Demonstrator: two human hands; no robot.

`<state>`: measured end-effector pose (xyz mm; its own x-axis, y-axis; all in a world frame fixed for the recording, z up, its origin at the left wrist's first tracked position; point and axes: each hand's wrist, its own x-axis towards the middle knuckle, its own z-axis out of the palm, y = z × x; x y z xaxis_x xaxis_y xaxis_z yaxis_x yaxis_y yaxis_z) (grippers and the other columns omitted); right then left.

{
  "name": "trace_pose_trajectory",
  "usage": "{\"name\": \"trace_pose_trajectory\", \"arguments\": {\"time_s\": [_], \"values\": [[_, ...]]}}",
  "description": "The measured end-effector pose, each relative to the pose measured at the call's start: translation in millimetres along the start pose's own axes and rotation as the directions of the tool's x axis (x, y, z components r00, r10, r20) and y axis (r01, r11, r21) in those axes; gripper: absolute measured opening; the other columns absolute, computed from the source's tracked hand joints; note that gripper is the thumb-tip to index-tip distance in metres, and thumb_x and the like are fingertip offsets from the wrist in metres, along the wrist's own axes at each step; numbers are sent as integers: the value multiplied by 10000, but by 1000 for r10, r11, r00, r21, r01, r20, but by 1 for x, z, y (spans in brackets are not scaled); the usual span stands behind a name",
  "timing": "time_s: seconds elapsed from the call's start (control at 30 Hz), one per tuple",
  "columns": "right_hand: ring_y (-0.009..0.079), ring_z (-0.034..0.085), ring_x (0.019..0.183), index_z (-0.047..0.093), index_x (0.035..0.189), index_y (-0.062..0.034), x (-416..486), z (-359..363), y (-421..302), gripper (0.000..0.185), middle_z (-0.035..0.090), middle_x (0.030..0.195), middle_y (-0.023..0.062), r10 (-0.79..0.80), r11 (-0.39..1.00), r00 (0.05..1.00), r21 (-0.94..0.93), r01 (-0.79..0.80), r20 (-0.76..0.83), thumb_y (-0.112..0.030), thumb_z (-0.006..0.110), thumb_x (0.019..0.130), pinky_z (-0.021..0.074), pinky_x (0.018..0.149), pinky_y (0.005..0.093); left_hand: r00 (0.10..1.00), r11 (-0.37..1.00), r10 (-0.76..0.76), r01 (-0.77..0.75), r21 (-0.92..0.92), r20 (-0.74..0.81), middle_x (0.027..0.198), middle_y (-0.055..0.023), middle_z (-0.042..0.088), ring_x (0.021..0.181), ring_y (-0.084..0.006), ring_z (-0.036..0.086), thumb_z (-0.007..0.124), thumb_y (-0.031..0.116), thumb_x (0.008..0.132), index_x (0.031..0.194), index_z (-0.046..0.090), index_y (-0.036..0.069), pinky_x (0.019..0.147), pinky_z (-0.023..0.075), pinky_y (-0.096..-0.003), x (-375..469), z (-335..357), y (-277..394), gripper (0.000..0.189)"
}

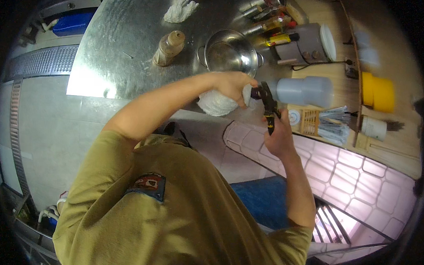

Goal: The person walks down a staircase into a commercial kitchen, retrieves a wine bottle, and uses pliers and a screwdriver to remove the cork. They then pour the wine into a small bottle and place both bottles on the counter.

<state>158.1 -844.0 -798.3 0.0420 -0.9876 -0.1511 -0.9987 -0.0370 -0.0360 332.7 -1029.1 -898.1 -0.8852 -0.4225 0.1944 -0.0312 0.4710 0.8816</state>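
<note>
My left hand (233,85) is curled around a bunched white cloth (216,103) near the front edge of the steel table. A small dark piece (256,92) sticks out beside the cloth; what it belongs to is hidden. In my right hand (280,136) are pliers (268,103) with black and yellow handles. Their head is up against the dark piece, but whether the jaws grip it cannot be made out. Just beyond my left hand stands a two-handled stainless steel pot (228,52).
A plastic bottle (169,48) and crumpled cloth (181,10) lie on the steel table (123,59). To the right are several bottles (268,26), a corded grey appliance (302,44), translucent plastic containers (304,91), an orange basket (309,122) and wrapped items (335,124).
</note>
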Motion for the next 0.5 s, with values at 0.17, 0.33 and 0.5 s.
{"name": "trace_pose_trajectory", "arguments": {"time_s": [0.17, 0.33, 0.5], "values": [[472, 467, 1089, 539, 1231, 39, 2, -3, 0, 508, 425, 1159, 276, 10, 999, 997, -38, -7, 82, -50, 654, 744, 409, 922, 553, 946, 960, -281, 275, 59, 163, 1198, -144, 687, 1112, -303, 646, 836, 219, 667, 1113, 690, 26, 937, 491, -424, 0, 13, 6, 508], [480, 455, 1117, 543, 1230, 35, -6, 6, -4, 503, 437, 1153, 287, 75, 996, 997, -41, -73, 37, -48, 654, 747, 389, 951, 579, 825, 959, -229, 282, 26, -517, 1184, -97, 679, 1158, -261, 583, 844, 228, 641, 1174, 679, 82, 1035, 362, -436, -17, 67, 25, 577], [485, 452, 1122, 546, 1227, 40, -2, 1, 4, 508, 435, 1160, 291, 10, 999, 999, -36, -8, 39, -52, 667, 743, 390, 971, 576, 987, 995, -68, 57, 78, 146, 1262, -132, 673, 1279, -291, 541, 855, 260, 696, 1217, 682, 42, 1040, 384, -518, 7, 5, -6, 591]]}}
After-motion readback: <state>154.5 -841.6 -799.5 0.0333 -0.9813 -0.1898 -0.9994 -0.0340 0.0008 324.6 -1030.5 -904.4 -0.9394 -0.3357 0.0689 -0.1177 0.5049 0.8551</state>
